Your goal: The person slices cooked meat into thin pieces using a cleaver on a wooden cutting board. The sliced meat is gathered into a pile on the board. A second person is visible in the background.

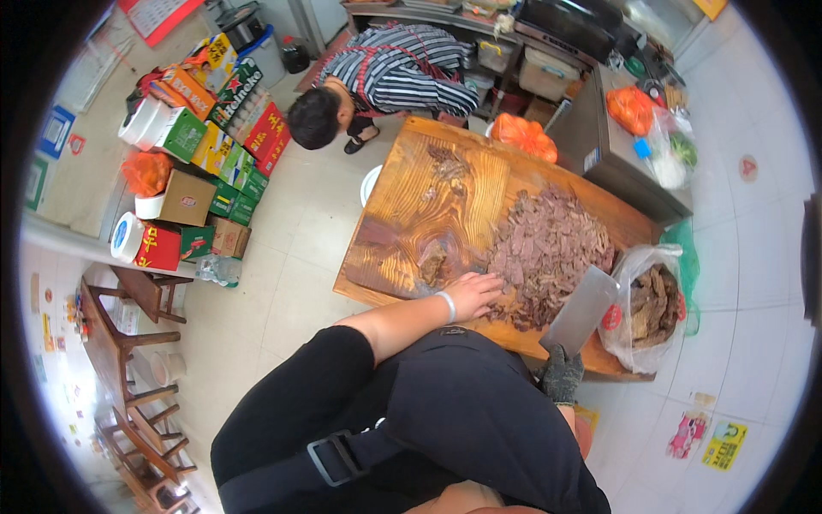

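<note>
My bare left hand (475,295), with a pale band at the wrist, rests at the near left edge of a heap of sliced cooked meat (552,241). Its fingers touch the slices, and no grip on them shows. In a dark knitted glove, my right hand (562,378) is closed around the handle of a cleaver (583,311). The broad blade slants up over the near right edge of the heap. Beneath the meat lies a thick wooden board (488,193). A small meat chunk (432,262) sits left of my left hand, and scraps (447,162) lie farther off.
A clear plastic bag (610,340) of large meat pieces (655,307) stands at the board's right end. Beyond the far edge, a person in a striped top (398,67) bends down. Stacked cartons (221,148) fill the left; a metal cabinet (616,154) stands behind the board.
</note>
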A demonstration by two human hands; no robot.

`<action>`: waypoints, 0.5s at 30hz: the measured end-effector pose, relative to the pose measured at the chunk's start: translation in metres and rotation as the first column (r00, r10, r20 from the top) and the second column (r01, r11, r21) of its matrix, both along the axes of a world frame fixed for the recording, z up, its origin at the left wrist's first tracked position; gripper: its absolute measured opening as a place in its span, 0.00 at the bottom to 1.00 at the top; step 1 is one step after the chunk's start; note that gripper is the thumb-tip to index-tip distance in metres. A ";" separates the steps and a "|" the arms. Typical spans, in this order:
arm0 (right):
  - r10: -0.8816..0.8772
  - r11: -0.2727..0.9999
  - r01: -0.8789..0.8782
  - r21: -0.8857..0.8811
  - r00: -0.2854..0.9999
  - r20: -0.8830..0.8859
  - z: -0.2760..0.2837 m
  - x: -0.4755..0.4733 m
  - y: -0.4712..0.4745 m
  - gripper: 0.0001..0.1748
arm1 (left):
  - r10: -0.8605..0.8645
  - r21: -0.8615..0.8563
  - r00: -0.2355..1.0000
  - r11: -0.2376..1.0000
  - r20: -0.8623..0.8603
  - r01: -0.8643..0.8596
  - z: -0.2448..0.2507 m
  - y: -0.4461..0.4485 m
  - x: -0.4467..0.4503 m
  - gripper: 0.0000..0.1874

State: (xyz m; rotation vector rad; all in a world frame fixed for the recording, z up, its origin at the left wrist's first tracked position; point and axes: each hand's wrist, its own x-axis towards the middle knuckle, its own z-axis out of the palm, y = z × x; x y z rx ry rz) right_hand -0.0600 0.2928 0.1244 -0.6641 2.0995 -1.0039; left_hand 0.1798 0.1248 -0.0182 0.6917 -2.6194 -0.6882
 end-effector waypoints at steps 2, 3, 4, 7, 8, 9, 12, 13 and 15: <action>-0.127 0.988 0.146 -0.044 0.949 0.287 0.000 -0.012 -0.006 0.10 | 0.165 -0.110 0.986 0.980 -0.006 -0.164 0.007 -0.002 0.029 0.27; -0.140 0.985 0.165 -0.058 0.944 0.297 -0.001 -0.018 -0.009 0.10 | 0.249 -0.147 0.968 0.959 0.020 -0.243 0.011 0.000 0.046 0.27; -0.140 0.980 0.177 -0.088 0.934 0.328 -0.003 -0.024 -0.012 0.09 | 0.333 -0.114 0.942 0.935 -0.038 -0.336 0.016 0.002 0.063 0.26; -0.121 0.975 0.185 -0.125 0.910 0.397 -0.014 -0.044 -0.025 0.09 | 0.572 -0.188 0.810 0.787 -0.132 -0.587 0.027 0.023 0.114 0.24; -0.141 0.972 0.209 -0.107 0.885 0.444 -0.021 -0.048 -0.030 0.10 | 0.634 -0.200 0.765 0.740 -0.110 -0.642 0.027 0.035 0.128 0.24; -0.161 0.969 0.231 -0.085 0.858 0.488 -0.028 -0.053 -0.035 0.10 | 0.694 -0.204 0.715 0.689 -0.091 -0.695 0.025 0.048 0.142 0.24; -0.096 0.978 0.175 -0.116 0.863 0.496 -0.046 -0.068 -0.045 0.11 | 0.844 -0.071 0.536 0.535 -0.006 -0.842 0.002 0.097 0.175 0.23; -0.076 0.982 0.153 -0.115 0.863 0.499 -0.049 -0.072 -0.049 0.12 | 0.890 -0.040 0.454 0.455 0.042 -0.889 -0.010 0.120 0.183 0.23; -0.025 0.988 0.097 -0.116 0.862 0.506 -0.051 -0.078 -0.058 0.13 | 0.953 -0.089 0.243 0.262 0.182 -0.961 -0.034 0.167 0.192 0.23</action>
